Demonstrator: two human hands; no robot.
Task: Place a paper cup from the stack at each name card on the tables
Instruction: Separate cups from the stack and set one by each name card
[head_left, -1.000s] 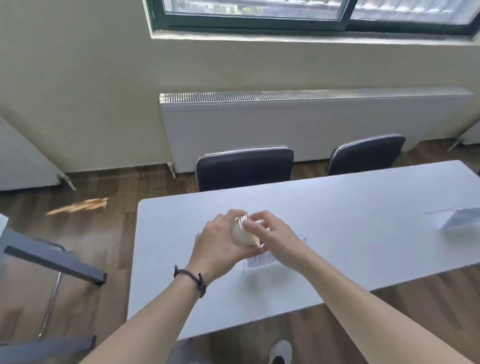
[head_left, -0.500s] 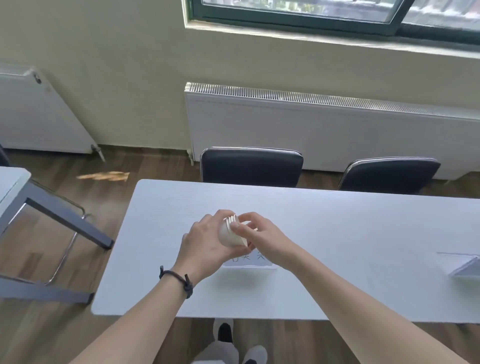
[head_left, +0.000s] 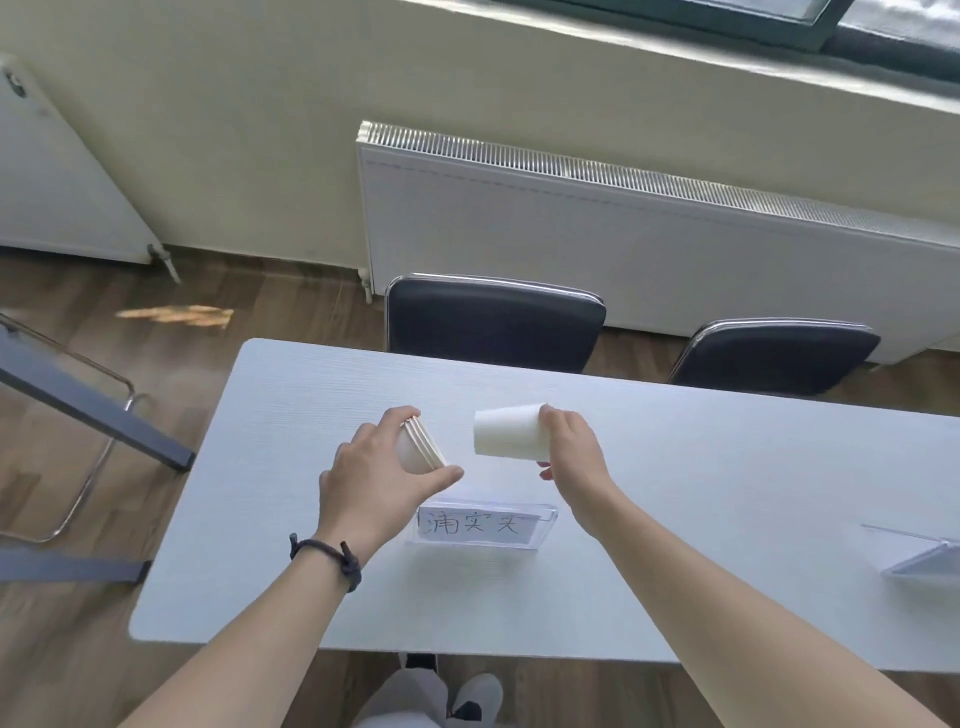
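Note:
My left hand (head_left: 376, 475) grips a short stack of white paper cups (head_left: 422, 447), held on its side above the white table (head_left: 291, 519). My right hand (head_left: 571, 452) holds a single white paper cup (head_left: 506, 432) by its rim end, lying sideways in the air, a short gap to the right of the stack. Just below both hands a clear name card holder with handwritten characters (head_left: 480, 525) stands on the table. A second name card holder (head_left: 922, 558) sits at the right edge of the view.
Two dark chairs (head_left: 496, 322) (head_left: 774, 356) stand at the table's far side, in front of a white radiator (head_left: 623, 218). Another table's grey leg and a chrome chair frame (head_left: 88, 410) are at the left. My feet (head_left: 475, 699) show under the near edge.
My right hand has pulled one cup off the stack and moved it to the right; earlier both hands were together on the stack. The view has come closer to the table.

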